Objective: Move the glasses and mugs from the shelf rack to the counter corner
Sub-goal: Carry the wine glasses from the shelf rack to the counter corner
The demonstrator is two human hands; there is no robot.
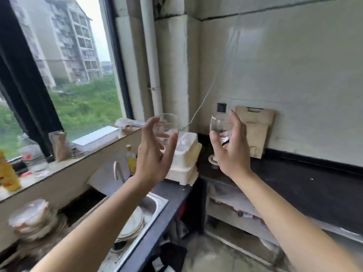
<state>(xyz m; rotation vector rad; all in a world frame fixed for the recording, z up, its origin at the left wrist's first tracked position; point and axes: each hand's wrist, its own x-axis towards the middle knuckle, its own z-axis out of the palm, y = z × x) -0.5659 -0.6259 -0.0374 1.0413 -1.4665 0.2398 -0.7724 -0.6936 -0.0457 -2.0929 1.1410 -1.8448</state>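
Note:
My left hand (155, 152) holds a clear stemmed glass (167, 126) by its bowl, raised above the white foam boxes near the counter corner. My right hand (229, 148) grips a second clear stemmed glass (219, 127); its round foot (213, 160) shows below my palm, just above the black counter (294, 189). Both glasses are upright. No shelf rack or mugs are in view.
White foam boxes (184, 161) sit stacked in the corner. Wooden cutting boards (255, 128) lean on the wall. A steel sink (151, 207) holds plates. A bottle (131, 160) stands by the sink. Clutter lines the window sill (59, 165).

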